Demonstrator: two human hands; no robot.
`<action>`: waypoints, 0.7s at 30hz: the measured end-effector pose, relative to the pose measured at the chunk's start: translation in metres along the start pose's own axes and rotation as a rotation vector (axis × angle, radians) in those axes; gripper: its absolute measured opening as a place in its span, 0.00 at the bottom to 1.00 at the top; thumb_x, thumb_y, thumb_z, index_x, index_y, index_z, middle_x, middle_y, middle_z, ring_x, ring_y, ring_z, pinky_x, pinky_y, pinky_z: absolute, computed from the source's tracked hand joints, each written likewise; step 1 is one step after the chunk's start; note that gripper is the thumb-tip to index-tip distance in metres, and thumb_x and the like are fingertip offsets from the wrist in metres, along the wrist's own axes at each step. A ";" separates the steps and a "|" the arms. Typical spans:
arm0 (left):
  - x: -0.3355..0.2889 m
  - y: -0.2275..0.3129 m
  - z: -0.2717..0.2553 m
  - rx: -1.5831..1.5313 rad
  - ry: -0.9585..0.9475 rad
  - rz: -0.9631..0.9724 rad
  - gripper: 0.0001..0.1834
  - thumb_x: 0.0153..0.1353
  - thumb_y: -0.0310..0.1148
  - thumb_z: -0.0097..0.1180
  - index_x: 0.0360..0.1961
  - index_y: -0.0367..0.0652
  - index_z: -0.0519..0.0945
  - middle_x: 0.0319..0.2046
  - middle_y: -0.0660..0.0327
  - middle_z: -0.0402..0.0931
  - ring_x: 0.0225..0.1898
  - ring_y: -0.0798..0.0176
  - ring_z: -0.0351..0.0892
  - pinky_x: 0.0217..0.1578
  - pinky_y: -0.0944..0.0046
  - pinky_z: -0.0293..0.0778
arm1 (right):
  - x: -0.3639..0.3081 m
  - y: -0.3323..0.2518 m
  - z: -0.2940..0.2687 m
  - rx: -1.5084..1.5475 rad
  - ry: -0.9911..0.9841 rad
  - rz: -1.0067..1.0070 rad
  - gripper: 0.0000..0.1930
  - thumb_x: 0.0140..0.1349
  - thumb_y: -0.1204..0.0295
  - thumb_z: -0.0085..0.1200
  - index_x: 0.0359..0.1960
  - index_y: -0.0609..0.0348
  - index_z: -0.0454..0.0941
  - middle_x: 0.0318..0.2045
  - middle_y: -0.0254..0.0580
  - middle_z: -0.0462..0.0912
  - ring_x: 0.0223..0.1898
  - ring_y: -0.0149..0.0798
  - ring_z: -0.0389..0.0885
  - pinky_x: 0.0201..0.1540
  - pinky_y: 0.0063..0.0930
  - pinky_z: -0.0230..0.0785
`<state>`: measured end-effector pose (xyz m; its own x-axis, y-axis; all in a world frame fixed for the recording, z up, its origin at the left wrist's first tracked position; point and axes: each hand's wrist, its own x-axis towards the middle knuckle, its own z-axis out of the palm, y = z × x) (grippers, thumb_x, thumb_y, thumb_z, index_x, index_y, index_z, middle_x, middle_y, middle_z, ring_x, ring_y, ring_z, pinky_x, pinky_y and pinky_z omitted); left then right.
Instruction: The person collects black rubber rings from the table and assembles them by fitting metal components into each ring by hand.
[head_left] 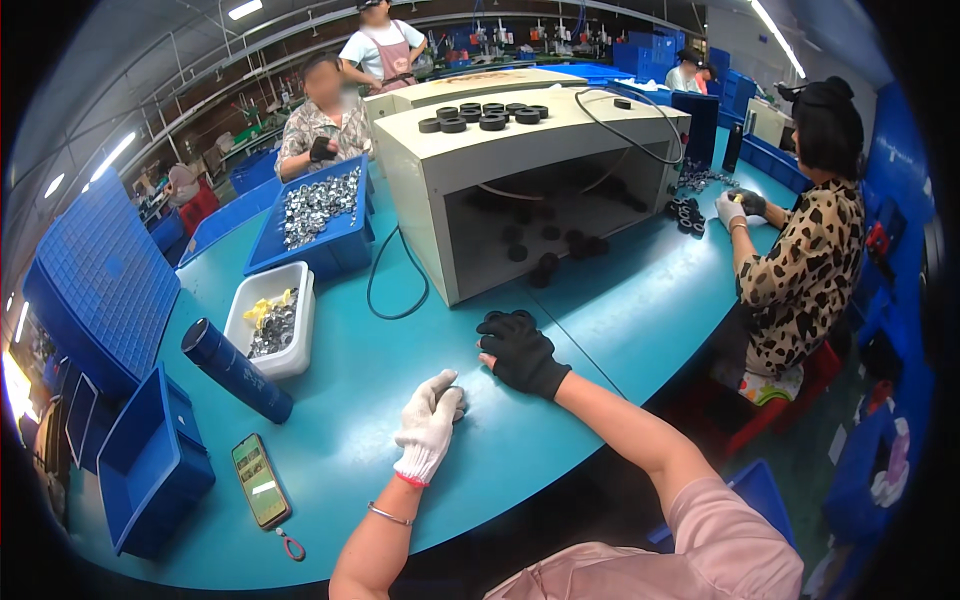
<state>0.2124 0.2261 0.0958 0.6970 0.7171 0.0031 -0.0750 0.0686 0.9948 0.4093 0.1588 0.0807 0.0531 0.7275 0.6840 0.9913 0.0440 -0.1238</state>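
The left hand (428,428), in a white knitted glove, rests on the turquoise surface (345,425) with its fingers bent beside a small dark piece (458,407). The piece is mostly hidden, and I cannot tell whether this grip is grasping it or only touching it. The right hand (525,362), in a black glove with the thumb tip bare, lies just beyond it, back upward, nearer the cream box (415,220). Its fingertips are dark against dark, so I cannot tell whether that grip is clenched, released or on something

Black rings (492,123) stand in a group on top of the box, and more dark rings (545,268) lie in its open front. A black cable (425,295) curves down beside it. To the left, a blue tray (345,258) holds shiny metal pieces (318,207); nearer, a white tub (292,358) holds more pieces and a yellow item (268,312). A dark blue bottle (238,372), a phone (258,480) and a blue bin (165,500) are nearer the left edge. On the right sits a co-worker in a spotted top (808,270)
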 end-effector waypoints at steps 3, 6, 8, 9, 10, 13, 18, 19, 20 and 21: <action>-0.001 0.003 0.002 0.010 0.002 -0.004 0.17 0.61 0.27 0.51 0.51 0.31 0.70 0.41 0.56 0.75 0.35 0.68 0.75 0.37 0.70 0.73 | -0.001 0.001 0.001 0.008 0.004 -0.001 0.11 0.48 0.68 0.60 0.34 0.53 0.78 0.44 0.39 0.76 0.51 0.42 0.70 0.54 0.39 0.60; -0.002 0.004 0.001 0.022 0.005 -0.007 0.17 0.62 0.27 0.51 0.51 0.31 0.70 0.41 0.56 0.75 0.35 0.68 0.75 0.38 0.70 0.74 | -0.001 0.001 0.001 0.006 0.002 0.000 0.11 0.48 0.68 0.60 0.34 0.53 0.78 0.44 0.39 0.76 0.50 0.43 0.70 0.54 0.39 0.59; -0.002 0.004 0.000 0.020 0.004 -0.004 0.18 0.62 0.27 0.51 0.52 0.31 0.70 0.41 0.56 0.75 0.36 0.68 0.75 0.38 0.70 0.74 | 0.000 0.000 0.001 -0.011 -0.002 -0.007 0.11 0.49 0.68 0.60 0.35 0.53 0.78 0.44 0.40 0.76 0.50 0.43 0.70 0.54 0.39 0.59; -0.002 0.003 0.001 0.024 0.002 0.003 0.18 0.62 0.27 0.50 0.52 0.31 0.70 0.41 0.56 0.75 0.36 0.68 0.75 0.38 0.70 0.74 | -0.001 0.001 0.001 -0.008 -0.002 0.000 0.11 0.49 0.68 0.60 0.35 0.53 0.78 0.44 0.40 0.76 0.50 0.43 0.70 0.54 0.39 0.59; -0.001 0.002 0.001 0.028 -0.001 0.010 0.18 0.62 0.27 0.50 0.52 0.31 0.70 0.41 0.57 0.75 0.36 0.68 0.76 0.38 0.70 0.74 | -0.001 0.001 0.000 0.000 -0.013 0.009 0.10 0.49 0.68 0.59 0.35 0.53 0.78 0.44 0.40 0.76 0.51 0.43 0.70 0.55 0.39 0.59; -0.001 0.003 0.001 0.030 -0.008 0.003 0.18 0.62 0.27 0.50 0.52 0.32 0.70 0.40 0.57 0.75 0.35 0.69 0.76 0.38 0.71 0.74 | -0.001 0.001 0.001 -0.003 -0.030 0.024 0.10 0.50 0.68 0.59 0.35 0.54 0.78 0.45 0.40 0.75 0.51 0.42 0.69 0.55 0.39 0.58; -0.002 0.007 0.001 0.039 -0.005 0.001 0.18 0.62 0.27 0.50 0.52 0.32 0.70 0.41 0.57 0.75 0.35 0.69 0.76 0.37 0.71 0.74 | 0.001 0.000 0.001 -0.038 -0.014 0.009 0.10 0.51 0.66 0.58 0.34 0.55 0.79 0.44 0.37 0.76 0.51 0.41 0.70 0.54 0.39 0.58; -0.002 0.006 0.001 0.040 -0.005 -0.001 0.18 0.62 0.27 0.50 0.52 0.31 0.70 0.41 0.57 0.75 0.35 0.68 0.76 0.37 0.71 0.74 | 0.001 0.001 0.001 -0.032 -0.015 0.013 0.10 0.51 0.66 0.58 0.34 0.55 0.79 0.44 0.37 0.76 0.51 0.41 0.70 0.54 0.39 0.58; -0.001 0.006 0.001 0.039 -0.005 0.000 0.18 0.62 0.27 0.50 0.52 0.31 0.70 0.41 0.57 0.75 0.35 0.68 0.76 0.37 0.71 0.74 | 0.001 0.001 0.001 -0.025 -0.015 0.018 0.10 0.51 0.66 0.58 0.33 0.55 0.78 0.44 0.37 0.76 0.51 0.41 0.70 0.54 0.39 0.58; -0.001 0.005 0.002 0.040 -0.002 0.004 0.18 0.62 0.27 0.50 0.52 0.31 0.70 0.41 0.57 0.75 0.35 0.68 0.76 0.37 0.71 0.74 | 0.001 0.001 0.001 -0.025 -0.015 0.015 0.10 0.51 0.66 0.58 0.33 0.55 0.78 0.44 0.37 0.76 0.51 0.41 0.70 0.54 0.39 0.58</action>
<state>0.2125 0.2247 0.1009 0.6980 0.7160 0.0071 -0.0491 0.0380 0.9981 0.4100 0.1601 0.0808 0.0668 0.7384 0.6711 0.9931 0.0157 -0.1162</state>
